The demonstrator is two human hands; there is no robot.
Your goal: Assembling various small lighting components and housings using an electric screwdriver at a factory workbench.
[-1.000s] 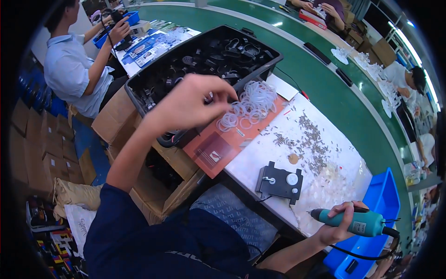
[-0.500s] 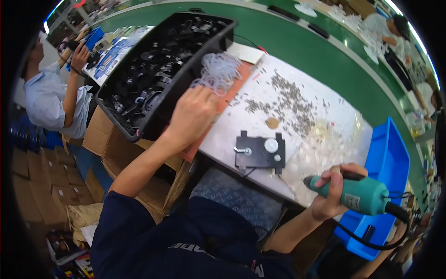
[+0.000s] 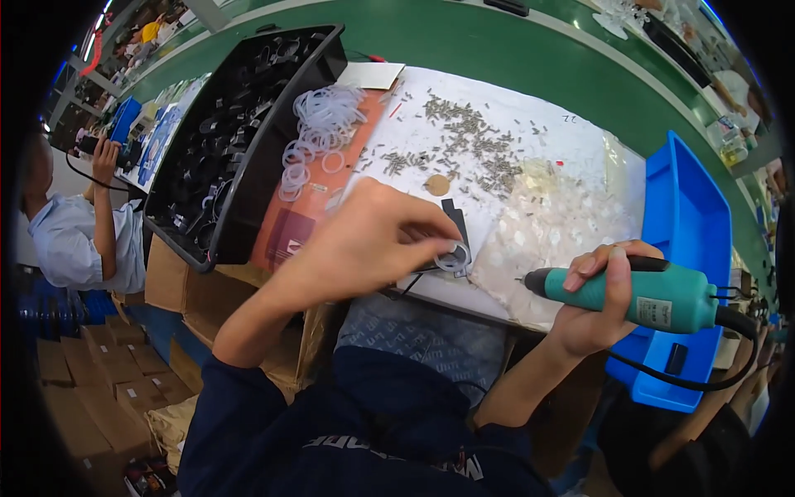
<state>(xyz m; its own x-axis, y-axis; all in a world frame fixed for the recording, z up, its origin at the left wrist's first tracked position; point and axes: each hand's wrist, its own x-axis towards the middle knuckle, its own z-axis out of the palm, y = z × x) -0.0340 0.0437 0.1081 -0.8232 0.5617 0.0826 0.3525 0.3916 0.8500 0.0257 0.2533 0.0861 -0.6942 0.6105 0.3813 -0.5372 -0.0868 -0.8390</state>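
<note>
My left hand (image 3: pixel 377 236) pinches a clear plastic ring (image 3: pixel 452 258) between thumb and fingers, over the black jig plate (image 3: pixel 460 217). The hand hides most of the plate. A pile of similar clear rings (image 3: pixel 323 116) lies on the orange-red sheet (image 3: pixel 279 217) behind that hand. In my right hand (image 3: pixel 598 302) is a teal electric screwdriver (image 3: pixel 662 300), held sideways with its dark tip pointing left. The tip hovers by a clear plastic bag of small pale parts (image 3: pixel 551 236).
Many small metal screws (image 3: pixel 476 137) are scattered over the white work surface (image 3: pixel 571 124), near a tan disc (image 3: pixel 437 185). A black bin of dark parts (image 3: pixel 248 157) stands left, a blue tray (image 3: pixel 704 190) right. The screwdriver's black cable (image 3: pixel 704 385) loops below. Another person (image 3: pixel 79 224) works at far left.
My left hand has moved from the ring pile rightward to the jig plate, now with a clear ring in it. The right hand still holds the screwdriver. The whole view has shifted.
</note>
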